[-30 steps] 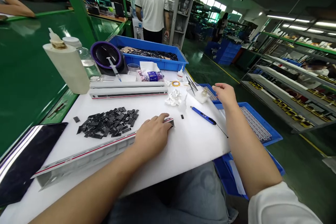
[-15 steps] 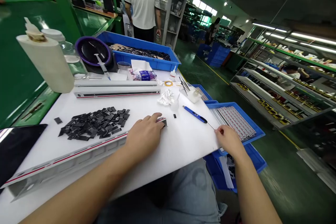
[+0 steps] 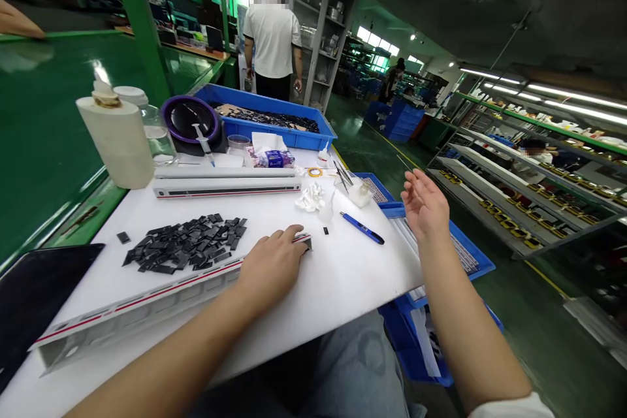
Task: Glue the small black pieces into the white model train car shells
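My left hand [image 3: 274, 264] wraps over the far end of a long white model train body shell [image 3: 161, 294] with a red stripe. The shell lies on its side along the table's near edge, its hollow inner face toward me. Raised above the table's right side, my right hand [image 3: 425, 206] pinches a thin needle-like rod [image 3: 404, 163] that points up and left. Behind the shell lies a pile of small black rectangular pieces [image 3: 189, 241]. One small black piece [image 3: 326, 230] lies alone beyond my left fingertips. A blue pen-like tool [image 3: 362, 228] rests to the right.
Two more train shells [image 3: 228, 188] lie farther back. Behind them stand a syringe [image 3: 203, 144], a tissue pack [image 3: 272, 157] and a blue bin [image 3: 274, 134] of dark parts. Crumpled tissue [image 3: 311, 197] and a small bottle are mid-table. Blue trays [image 3: 482, 268] stand at right; a person [image 3: 273, 39] stands behind.
My right hand has risen from the table's right edge with the thin rod, turning palm inward. My left hand stays on the shell's end. The view has tilted slightly up.
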A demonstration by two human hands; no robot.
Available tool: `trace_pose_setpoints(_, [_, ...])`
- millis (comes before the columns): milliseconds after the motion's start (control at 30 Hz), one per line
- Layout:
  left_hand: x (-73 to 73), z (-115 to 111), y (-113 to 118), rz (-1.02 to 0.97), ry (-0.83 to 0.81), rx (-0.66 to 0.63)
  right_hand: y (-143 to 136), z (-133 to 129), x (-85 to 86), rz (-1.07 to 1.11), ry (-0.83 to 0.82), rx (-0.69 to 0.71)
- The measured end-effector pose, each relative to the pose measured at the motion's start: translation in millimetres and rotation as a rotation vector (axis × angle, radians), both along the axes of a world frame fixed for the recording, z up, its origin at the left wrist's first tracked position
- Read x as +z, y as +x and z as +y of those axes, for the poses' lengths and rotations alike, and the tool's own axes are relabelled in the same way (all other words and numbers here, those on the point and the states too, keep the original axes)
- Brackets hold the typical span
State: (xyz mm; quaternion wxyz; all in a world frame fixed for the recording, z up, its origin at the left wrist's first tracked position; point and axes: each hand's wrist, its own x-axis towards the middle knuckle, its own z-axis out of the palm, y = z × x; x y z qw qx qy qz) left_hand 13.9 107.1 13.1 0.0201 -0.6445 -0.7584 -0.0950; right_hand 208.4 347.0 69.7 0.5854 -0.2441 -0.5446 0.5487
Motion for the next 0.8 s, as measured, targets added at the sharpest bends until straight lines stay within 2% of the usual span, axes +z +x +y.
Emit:
trace_pose_setpoints(67, [-0.3, 0.1, -0.8, -0.008, 0.002, -0.003, -9.8, 13.7, 12.3, -0.025, 0.04, 0.024])
trace_pose_setpoints(133, [-0.6, -0.3, -1.5, -0.02, -0.001, 0.002, -19.2, 27.7, 15.3, -0.175, 0.137, -0.066])
trace_pose_setpoints(267, [-1.0, -1.2, -2.1, -0.029, -0.01, 0.0, -36.0, 52.4, 1.5, -0.461, 0.283, -0.295])
trace_pose_setpoints(433, [-0.1, 0.7, -1.6, -0.047, -0.054, 0.029, -46.2, 68.0, -18.6, -0.555, 0.277, -0.372])
trace_pose_setpoints(533, [1.3, 1.5, -1.1, -0.053, -0.064, 0.025, -49.7, 74.0, -25.4, -0.618, 0.281, -0.384])
trace_pose_setpoints(700, [1.5, 1.5, -2.0, -0.062, -0.063, 0.026, -54.5, 78.5, -34.0, -0.768, 0.294, -0.287])
trace_pose_setpoints(800, [0.3, 1.2, -3.1, -0.063, -0.064, 0.015, -56.2, 76.1, -37.9, -0.76, 0.287, -0.338])
